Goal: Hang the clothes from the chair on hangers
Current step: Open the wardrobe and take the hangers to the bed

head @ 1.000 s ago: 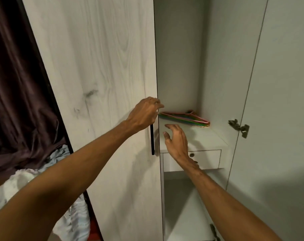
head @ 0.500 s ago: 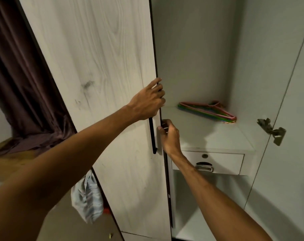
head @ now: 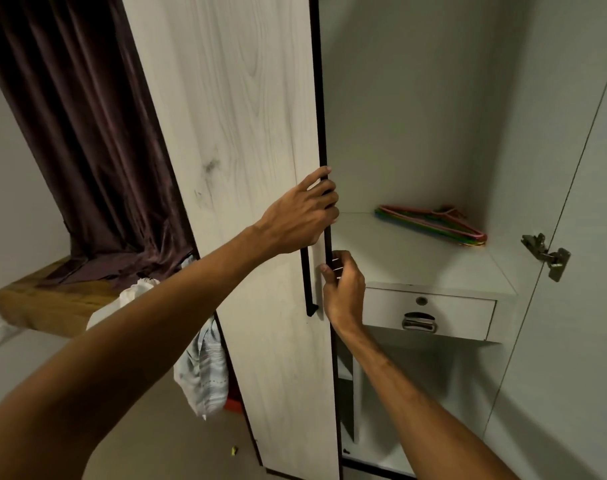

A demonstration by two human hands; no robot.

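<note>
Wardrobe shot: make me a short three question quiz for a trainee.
1. True or false: the hangers lie on the shelf above the drawer.
2. The left hand and right hand both hold: A the drawer pull, B the edge of the wardrobe door, C a hanger.
3. Short answer: which hand is higher on the door?
Key: 1 true; 2 B; 3 the left hand.

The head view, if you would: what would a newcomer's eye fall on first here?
Both hands meet at centre: the left hand grips the edge of the wardrobe door, and the right hand grips the same edge just below. Inside, a stack of coloured hangers lies on the shelf above a small drawer. A dark curtain hangs at far left.
</note>
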